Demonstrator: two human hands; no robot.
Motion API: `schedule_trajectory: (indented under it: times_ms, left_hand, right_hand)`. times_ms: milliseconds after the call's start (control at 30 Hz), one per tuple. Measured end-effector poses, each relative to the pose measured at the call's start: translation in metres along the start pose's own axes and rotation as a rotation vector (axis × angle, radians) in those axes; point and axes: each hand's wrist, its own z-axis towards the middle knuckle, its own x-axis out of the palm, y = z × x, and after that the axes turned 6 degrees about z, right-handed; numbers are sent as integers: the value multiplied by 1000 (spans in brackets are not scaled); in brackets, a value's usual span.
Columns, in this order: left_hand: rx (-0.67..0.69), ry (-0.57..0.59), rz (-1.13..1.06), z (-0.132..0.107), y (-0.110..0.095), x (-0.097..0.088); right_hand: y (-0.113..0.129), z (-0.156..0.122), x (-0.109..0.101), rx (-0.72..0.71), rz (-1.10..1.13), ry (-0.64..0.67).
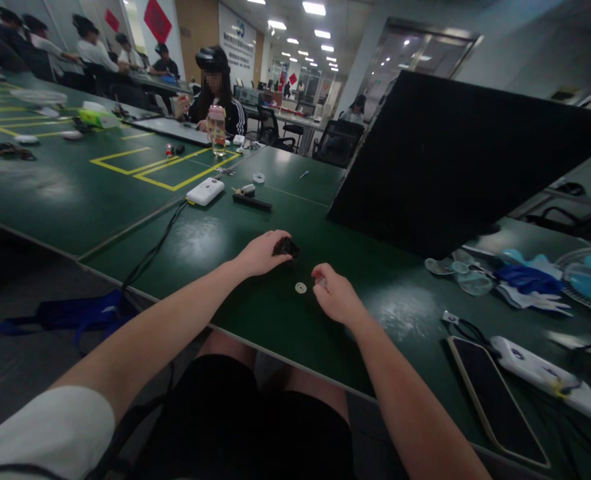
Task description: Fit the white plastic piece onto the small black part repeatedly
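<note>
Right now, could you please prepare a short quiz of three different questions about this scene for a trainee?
1. True or false: the left hand covers a small black object.
2. What lies on the green table between both hands? A) small white ring B) red cup
3. Fill in: the right hand is loosely ____.

Key: 1 true; 2 A; 3 curled, its contents hidden.

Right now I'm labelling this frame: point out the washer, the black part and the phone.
washer (300,288), head view, its ring.
black part (287,248), head view, top, under left hand.
phone (495,400), head view, screen middle.
</note>
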Motion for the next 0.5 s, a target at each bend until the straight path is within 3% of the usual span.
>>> schedule_trajectory:
  times_ms: [233, 500]
  left_hand:
    - [80, 54, 11, -4, -6, 1]
    - [31, 146, 71, -8, -12, -1]
  right_hand:
    - [9, 2, 5, -133, -135, 73]
    - [-2, 3, 0, 17, 9, 30]
